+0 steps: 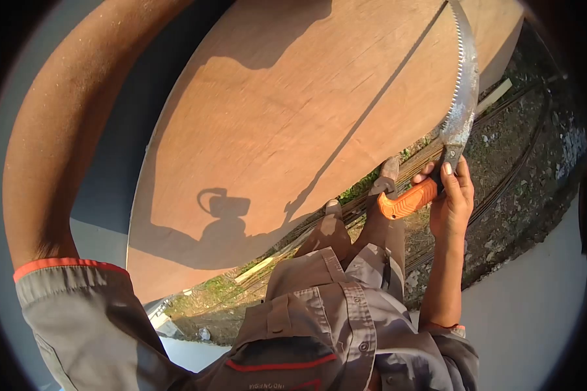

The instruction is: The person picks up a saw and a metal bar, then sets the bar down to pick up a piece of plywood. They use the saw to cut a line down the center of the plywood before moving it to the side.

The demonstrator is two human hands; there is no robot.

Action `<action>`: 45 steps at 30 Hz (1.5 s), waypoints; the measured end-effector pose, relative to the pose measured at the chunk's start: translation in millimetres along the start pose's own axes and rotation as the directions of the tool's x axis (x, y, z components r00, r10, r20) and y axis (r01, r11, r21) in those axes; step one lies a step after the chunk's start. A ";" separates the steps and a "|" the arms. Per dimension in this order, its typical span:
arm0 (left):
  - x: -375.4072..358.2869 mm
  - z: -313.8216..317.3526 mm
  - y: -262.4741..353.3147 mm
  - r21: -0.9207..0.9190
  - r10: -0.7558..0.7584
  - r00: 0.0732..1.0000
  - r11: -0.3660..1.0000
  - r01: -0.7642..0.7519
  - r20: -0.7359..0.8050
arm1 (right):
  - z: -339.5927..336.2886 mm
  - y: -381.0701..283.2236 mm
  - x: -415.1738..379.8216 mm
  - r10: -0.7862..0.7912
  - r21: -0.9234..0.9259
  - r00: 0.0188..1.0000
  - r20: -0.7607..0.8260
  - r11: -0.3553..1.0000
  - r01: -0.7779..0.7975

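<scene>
My right hand is closed around a curved hand saw at the dark upper part of its grip, with the orange end of the handle jutting out to the left. The saw's worn, toothed blade points up along the right side of the view, teeth facing left. Behind it lies a large wooden sheet, tilted across the view. My left arm reaches up past the sheet's left edge and leaves the frame at the top, so the left hand is out of sight.
Shadows of my body and an arm fall across the sheet. Below its lower right edge stand my feet, among long thin rods and wooden strips. Rough ground with grass and debris lies at the right.
</scene>
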State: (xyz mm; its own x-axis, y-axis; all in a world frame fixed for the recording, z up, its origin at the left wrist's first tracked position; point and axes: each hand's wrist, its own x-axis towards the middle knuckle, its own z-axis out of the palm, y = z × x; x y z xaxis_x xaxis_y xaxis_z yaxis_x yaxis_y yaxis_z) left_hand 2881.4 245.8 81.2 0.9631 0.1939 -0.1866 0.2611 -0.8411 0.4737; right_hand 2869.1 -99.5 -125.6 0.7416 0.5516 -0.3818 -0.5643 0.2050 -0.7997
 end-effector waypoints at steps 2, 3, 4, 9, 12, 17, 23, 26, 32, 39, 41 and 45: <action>9.0 -3.5 -1.6 0.012 0.025 1.000 1.000 -0.025 -0.014 | 16.0 8.5 1.1 -0.070 0.098 0.995 -0.068 0.992 0.076; 16.4 -1.9 -3.0 0.013 0.040 0.999 0.999 -0.039 -0.016 | 21.8 11.5 2.5 -0.090 0.106 0.991 -0.101 0.989 0.101; 20.1 3.6 -9.2 0.008 0.029 0.999 1.000 -0.029 -0.020 | 27.4 15.0 5.6 -0.115 0.135 0.984 -0.133 0.982 0.133; 45.4 16.5 -2.3 -0.089 -0.077 0.997 0.993 0.078 0.015 | 35.7 24.5 3.4 -0.231 0.180 0.955 -0.188 0.947 0.265; 52.9 15.7 3.5 -0.146 -0.138 0.990 0.979 0.142 0.039 | 42.1 25.0 -4.8 -0.220 0.200 0.952 -0.214 0.944 0.263; 46.4 16.4 0.8 -0.177 0.005 1.000 0.984 -0.005 -0.004 | 58.9 23.4 -2.6 -0.318 0.063 0.907 -0.277 0.936 0.347; 43.8 9.7 -0.3 -0.177 0.063 0.998 0.982 -0.066 -0.019 | 79.1 -19.0 122.9 -0.371 0.000 0.879 -0.299 0.921 0.389; 45.8 7.5 -3.8 -0.277 0.074 0.996 0.959 -0.058 0.047 | 99.0 -8.4 125.1 -0.418 -0.072 0.854 -0.309 0.906 0.417; 43.5 8.2 0.5 -0.298 0.100 0.994 0.951 -0.083 0.041 | 110.4 61.0 17.5 -0.319 0.144 0.866 -0.384 0.906 0.398; 50.3 6.5 -8.6 -0.256 0.101 0.995 0.962 -0.092 0.022 | 123.6 6.5 124.1 -0.401 -0.042 0.832 -0.385 0.908 0.418; 46.9 6.0 -1.3 -0.257 0.086 0.995 0.964 -0.072 0.042 | 147.7 56.1 66.0 -0.433 -0.008 0.796 -0.423 0.881 0.474; 44.8 6.1 2.6 -0.260 0.123 0.992 0.959 -0.108 0.042 | 138.8 72.8 21.8 -0.358 0.118 0.835 -0.417 0.890 0.440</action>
State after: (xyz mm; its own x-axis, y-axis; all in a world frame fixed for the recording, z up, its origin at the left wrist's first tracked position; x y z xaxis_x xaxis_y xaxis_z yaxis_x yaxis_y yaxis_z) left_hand 2924.8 249.3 68.8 0.9843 0.0674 -0.1630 0.1634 -0.6964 0.6988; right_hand 2793.9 39.7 -127.9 0.9728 0.0500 -0.2263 -0.2188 0.5204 -0.8254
